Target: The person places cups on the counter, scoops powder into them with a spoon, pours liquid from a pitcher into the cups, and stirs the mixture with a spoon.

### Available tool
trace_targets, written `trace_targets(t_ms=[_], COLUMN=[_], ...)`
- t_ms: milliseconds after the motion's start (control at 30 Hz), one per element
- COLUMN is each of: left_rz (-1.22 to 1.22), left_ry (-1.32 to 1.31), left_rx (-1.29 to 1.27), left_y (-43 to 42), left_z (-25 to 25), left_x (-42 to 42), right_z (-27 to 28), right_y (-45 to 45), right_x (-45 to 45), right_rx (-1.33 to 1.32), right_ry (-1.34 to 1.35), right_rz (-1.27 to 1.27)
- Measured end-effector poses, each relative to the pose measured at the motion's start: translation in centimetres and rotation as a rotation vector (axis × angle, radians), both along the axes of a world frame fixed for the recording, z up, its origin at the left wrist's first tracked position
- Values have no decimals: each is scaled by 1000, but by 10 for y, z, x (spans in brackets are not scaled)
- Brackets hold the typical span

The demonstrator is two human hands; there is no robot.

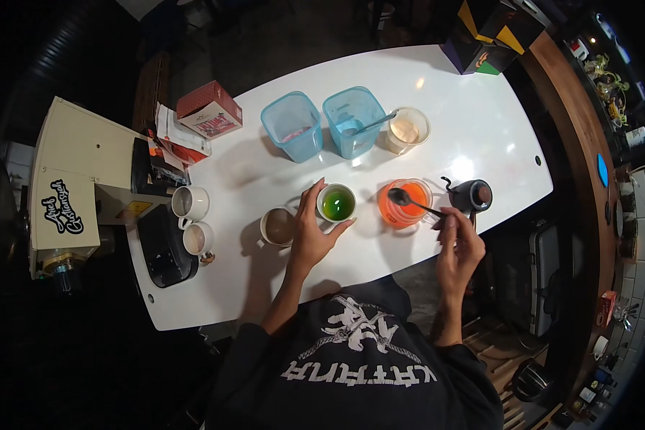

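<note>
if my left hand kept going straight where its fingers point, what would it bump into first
Probably the right-hand blue tub, beyond the cup the left hand holds; heights are unclear, so it might pass above.

A narrow gap parts held cup (337, 220) from jar (413, 219), 2 blue tubs (353, 146) blocking beyond.

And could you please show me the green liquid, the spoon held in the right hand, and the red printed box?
Green liquid (337, 205): head view, middle of its surface.
Held spoon (401, 197): head view, on its bowl.
Red printed box (215, 121): head view, on its printed side.
</note>
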State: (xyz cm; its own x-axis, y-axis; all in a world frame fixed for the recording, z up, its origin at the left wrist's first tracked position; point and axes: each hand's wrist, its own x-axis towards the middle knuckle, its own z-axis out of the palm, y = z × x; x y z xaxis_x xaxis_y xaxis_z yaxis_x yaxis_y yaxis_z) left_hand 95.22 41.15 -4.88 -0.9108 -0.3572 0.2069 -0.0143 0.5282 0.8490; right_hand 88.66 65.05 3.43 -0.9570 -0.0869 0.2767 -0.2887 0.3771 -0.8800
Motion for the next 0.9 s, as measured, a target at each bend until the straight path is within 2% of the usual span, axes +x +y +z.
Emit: trace_targets(t_ms=[233,267,400,500,600,800,900], left_rz=[-4,3,25,20,23,11,10], left_ry=[29,52,73,71,63,58,58], left_rx=[3,1,87,93,118,98,120], left_y=[9,10,14,14,13,12,12], left_z=[-5,-5,-4,-6,-7,-7,-8], left_x=[5,5,7,8,8,8,8], right_z=[-9,-17,-47,-52,-45,-58,-49], right_y=[-56,-59,-73,-78,-81,-85,-80], right_x=[12,8,1,-1,-3,-6,-5], right_rx=[-9,94,220,289,360,252,321], right_ry=[-89,-40,32,145,117,100,101], right_rz=[356,418,524,538,486,579,604])
